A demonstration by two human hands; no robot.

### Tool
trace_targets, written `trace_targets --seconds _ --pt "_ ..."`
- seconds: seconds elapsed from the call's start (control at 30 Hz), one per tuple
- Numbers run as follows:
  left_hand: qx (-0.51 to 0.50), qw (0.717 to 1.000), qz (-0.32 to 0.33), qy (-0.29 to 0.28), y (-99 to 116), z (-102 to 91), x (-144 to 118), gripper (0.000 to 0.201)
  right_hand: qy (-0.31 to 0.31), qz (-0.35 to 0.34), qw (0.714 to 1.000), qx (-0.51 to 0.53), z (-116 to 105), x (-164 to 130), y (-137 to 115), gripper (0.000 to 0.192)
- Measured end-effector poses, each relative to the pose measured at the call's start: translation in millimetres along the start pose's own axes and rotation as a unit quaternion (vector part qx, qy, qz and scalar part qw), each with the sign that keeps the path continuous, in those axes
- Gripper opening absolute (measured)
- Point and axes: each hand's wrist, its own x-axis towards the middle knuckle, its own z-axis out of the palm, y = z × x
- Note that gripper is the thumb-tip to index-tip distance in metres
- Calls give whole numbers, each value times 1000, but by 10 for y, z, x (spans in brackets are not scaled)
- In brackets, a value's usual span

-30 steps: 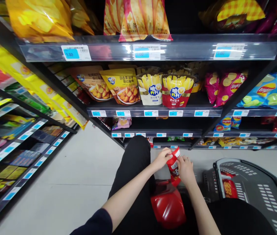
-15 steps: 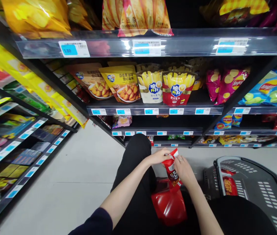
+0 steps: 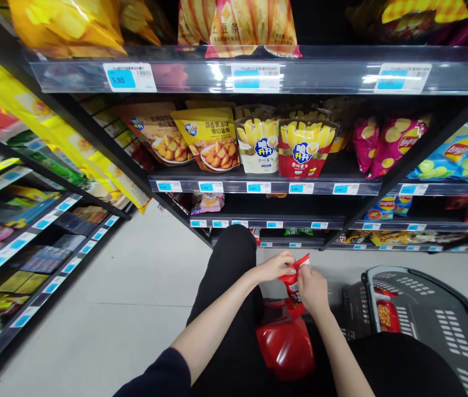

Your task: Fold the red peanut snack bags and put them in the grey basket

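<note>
- Left hand [image 3: 274, 267] grips the top edge of a small red snack packet [image 3: 294, 282], fingers pinched on it.
- Right hand [image 3: 312, 288] holds the same packet from its right side, fingers closed on it near the top; ring visible on one finger.
- Packet is upright between both hands, low in view, above a red stool [image 3: 285, 344] and just beside the person's dark-trousered knee [image 3: 234, 259].
- Grey shopping basket [image 3: 432, 320] to the right on the floor, near the right forearm; a red snack bag [image 3: 386, 314] lies inside.
- Shelf [image 3: 267, 187] ahead carries yellow potato-wedge bags [image 3: 213, 140], a white fries pack [image 3: 257, 144] and a red fries pack [image 3: 305, 148] side by side, pink chip bags [image 3: 386, 144] further right.
- Blue price tags along the shelf edges.
- Pale tiled floor [image 3: 126, 298] to the left.
</note>
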Motion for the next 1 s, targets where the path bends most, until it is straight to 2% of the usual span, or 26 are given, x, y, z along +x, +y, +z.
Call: trace_targets --seconds 0.1,0.23,0.33,0.53,0.67,1.0 --pt "-10 1000 2 -2 -14 -28 4 26 -13 22 999 26 -36 18 -15 22" --pt "-19 999 -15 -30 -22 -76 -12 23 -27 -44 998 25 -89 32 -29 21" --pt "-76 996 -31 -40 -55 -79 -24 21 -30 -85 995 41 -107 27 -46 21" --pt "-180 980 -52 63 -185 -26 6 23 -26 -107 994 3 -145 36 -58 14" --pt "-218 967 -50 124 -187 -91 20 20 -29 -107 994 -23 -155 28 -11 5" --pt "-323 926 -47 192 -21 -184 -20 18 -16 -67 998 12 -185 5 143 7"
